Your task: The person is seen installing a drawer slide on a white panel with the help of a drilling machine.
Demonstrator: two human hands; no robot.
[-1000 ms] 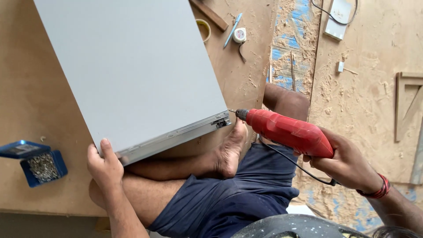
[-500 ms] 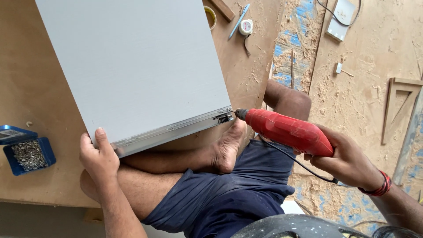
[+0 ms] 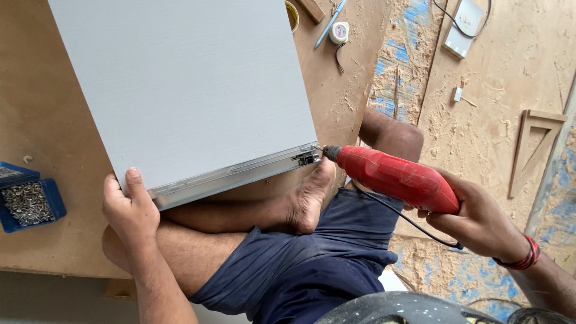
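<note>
A large pale grey panel (image 3: 186, 90) lies tilted across my lap and the brown board below. A metal rail (image 3: 240, 174) runs along its near edge. My left hand (image 3: 129, 210) grips the panel's near left corner, thumb on top. My right hand (image 3: 474, 219) holds a red corded power drill (image 3: 396, 177). The drill's tip touches the right end of the rail at a small bracket (image 3: 307, 157). My crossed bare legs and foot sit just under the panel's edge.
A blue box of small screws (image 3: 27, 204) sits at the left on the brown board (image 3: 42, 120). A tape measure (image 3: 339, 33), a pen and a white socket plate (image 3: 465, 27) lie at the top. A wooden triangle frame (image 3: 534, 150) rests on the sawdust-covered floor at right.
The view has shifted slightly, so the screw box now sits further left. My left hand has slid a little along the panel corner. The drill stays at the rail's end.
</note>
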